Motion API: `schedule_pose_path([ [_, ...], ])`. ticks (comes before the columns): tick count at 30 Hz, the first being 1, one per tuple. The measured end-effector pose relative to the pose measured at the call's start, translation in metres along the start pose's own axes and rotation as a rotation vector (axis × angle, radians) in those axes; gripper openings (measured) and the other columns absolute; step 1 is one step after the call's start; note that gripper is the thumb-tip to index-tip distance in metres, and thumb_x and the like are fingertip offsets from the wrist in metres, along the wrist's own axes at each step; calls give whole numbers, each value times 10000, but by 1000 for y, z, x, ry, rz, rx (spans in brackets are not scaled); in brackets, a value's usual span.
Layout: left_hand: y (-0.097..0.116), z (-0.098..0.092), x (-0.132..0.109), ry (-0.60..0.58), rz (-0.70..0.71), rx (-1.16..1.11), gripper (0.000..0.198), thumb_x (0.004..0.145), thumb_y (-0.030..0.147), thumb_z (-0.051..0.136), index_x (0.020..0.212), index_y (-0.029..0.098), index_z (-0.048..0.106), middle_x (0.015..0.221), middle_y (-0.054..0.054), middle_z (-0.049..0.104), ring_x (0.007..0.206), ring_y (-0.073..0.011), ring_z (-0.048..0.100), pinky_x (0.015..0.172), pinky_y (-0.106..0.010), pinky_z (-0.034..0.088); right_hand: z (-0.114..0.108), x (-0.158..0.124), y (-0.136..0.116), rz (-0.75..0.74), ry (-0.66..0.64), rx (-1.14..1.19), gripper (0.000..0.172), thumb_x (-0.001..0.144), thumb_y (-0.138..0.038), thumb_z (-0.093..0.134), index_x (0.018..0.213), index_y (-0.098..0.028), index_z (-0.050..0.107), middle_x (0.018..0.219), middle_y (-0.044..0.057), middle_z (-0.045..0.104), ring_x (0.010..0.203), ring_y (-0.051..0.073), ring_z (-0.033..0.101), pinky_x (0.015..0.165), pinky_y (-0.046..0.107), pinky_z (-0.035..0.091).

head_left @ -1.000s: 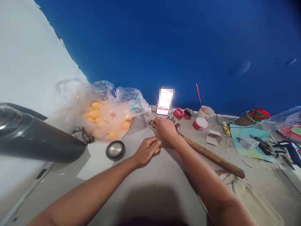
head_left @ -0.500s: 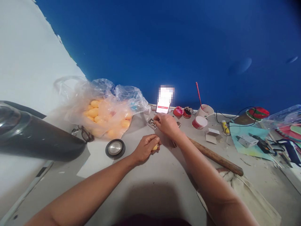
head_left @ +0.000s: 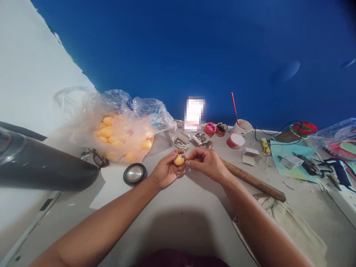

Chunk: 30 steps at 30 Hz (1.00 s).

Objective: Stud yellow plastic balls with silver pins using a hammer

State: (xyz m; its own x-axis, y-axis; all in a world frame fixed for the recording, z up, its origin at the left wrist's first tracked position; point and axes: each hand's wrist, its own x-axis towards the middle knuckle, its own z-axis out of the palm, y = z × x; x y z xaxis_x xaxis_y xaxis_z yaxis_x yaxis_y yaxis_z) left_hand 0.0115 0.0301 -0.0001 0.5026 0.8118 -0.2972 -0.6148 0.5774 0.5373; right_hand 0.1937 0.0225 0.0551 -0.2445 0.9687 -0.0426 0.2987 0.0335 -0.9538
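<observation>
Between the thumb and fingers of my left hand [head_left: 168,170] is a small yellow ball [head_left: 179,160] with dark marks near its top. My right hand [head_left: 205,163] is just right of the ball, thumb and forefinger pinched together; anything between them is too small to make out. Just beyond my hands are two small open boxes of shiny metal pieces, a left box [head_left: 178,147] and a right box [head_left: 197,143]. A clear plastic bag [head_left: 130,128] of similar yellow pieces lies to the left.
A round black-rimmed metal lid [head_left: 135,174] lies left of my hands, beside a large dark cylinder [head_left: 47,159]. A wooden handle [head_left: 256,180] slants on the right, near a beige cloth [head_left: 292,226]. Behind are a lit phone [head_left: 193,115], paint pots [head_left: 210,128] and a white cup [head_left: 244,128].
My right hand has come back from the box of metal pieces to beside the yellow ball. My left hand has turned and raised the ball slightly, showing more of it.
</observation>
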Motion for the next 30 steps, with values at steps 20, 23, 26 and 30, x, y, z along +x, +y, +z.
schedule_pose_path([
  [20,0,-5,5,-28,-80,-46,316,964,451,603,951,147,688,860,-75,672,544,-111,508,495,-246,370,4,29,-9,-42,47,398,355,659,-453,882,774,-162,716,629,-34,613,511,67,436,480,217,360],
  [23,0,-5,4,-28,-72,-35,332,962,460,602,932,143,698,859,-82,673,556,-113,506,507,-245,372,-2,32,-16,-21,52,405,351,670,-460,870,777,-164,714,616,-42,588,499,59,386,465,217,327],
  [26,0,-4,3,-27,-66,-35,341,969,456,587,907,141,700,846,-82,668,558,-113,492,504,-240,365,-21,27,-22,-47,22,321,333,716,-463,847,806,-164,732,646,-28,612,503,59,387,458,216,309],
  [30,1,-4,3,-25,-69,-57,353,966,465,592,901,136,702,833,-84,667,558,-118,499,498,-238,369,-47,11,-11,-69,37,41,263,740,-404,847,794,-164,753,696,1,661,583,91,509,502,221,380],
])
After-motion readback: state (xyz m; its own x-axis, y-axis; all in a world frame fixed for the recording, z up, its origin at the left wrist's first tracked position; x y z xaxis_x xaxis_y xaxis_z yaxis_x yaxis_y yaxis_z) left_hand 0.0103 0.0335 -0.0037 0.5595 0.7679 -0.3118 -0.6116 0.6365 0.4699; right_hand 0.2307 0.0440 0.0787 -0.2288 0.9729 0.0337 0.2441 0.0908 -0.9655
